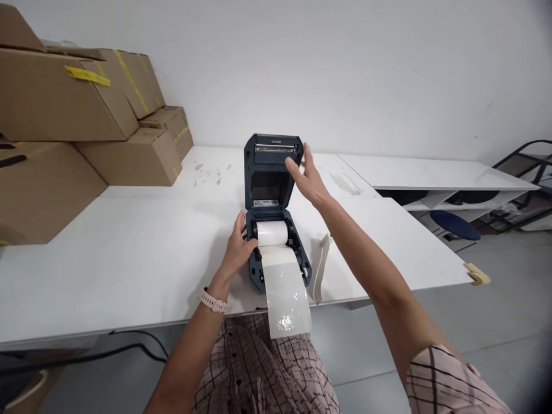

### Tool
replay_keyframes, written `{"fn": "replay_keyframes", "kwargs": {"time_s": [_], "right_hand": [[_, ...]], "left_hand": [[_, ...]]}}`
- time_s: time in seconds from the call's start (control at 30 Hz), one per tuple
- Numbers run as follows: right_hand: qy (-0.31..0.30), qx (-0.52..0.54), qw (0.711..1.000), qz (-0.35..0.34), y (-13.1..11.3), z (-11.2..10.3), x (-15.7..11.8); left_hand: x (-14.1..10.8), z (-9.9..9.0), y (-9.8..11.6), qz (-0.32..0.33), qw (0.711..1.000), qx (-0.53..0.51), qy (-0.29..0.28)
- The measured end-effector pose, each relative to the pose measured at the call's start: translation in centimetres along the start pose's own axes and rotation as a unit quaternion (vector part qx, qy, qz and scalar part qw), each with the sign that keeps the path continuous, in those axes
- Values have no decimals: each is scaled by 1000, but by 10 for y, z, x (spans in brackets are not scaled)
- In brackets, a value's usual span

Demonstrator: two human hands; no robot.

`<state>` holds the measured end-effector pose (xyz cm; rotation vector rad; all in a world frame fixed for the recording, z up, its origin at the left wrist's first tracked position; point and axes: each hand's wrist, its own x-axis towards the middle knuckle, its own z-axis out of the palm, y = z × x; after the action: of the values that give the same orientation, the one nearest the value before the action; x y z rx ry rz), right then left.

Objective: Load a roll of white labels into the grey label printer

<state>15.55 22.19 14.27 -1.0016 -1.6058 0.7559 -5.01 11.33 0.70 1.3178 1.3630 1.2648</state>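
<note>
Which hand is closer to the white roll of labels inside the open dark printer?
Left. The left hand rests on the printer's left side beside the white label roll; the right hand is up at the raised lid.

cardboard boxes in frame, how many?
5, all stacked at the table's left end: top-left corner box, big taped box, taped box behind it, low box by the wall, big bottom box. More may be hidden behind.
</note>
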Motion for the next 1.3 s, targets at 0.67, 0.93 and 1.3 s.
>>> {"fn": "replay_keyframes", "kwargs": {"time_s": [0.67,0.93,1.3], "right_hand": [[-529,-234,813,-61,1,12,-43],[-285,-108,952,-43,10,-94,-37],[-198,-66,961,180,116,-86,-38]], "left_hand": [[-5,1,17,-52,998,38,9],[-7,1,19,-53,998,32,10],[-5,0,12,-51,998,25,16]]}}
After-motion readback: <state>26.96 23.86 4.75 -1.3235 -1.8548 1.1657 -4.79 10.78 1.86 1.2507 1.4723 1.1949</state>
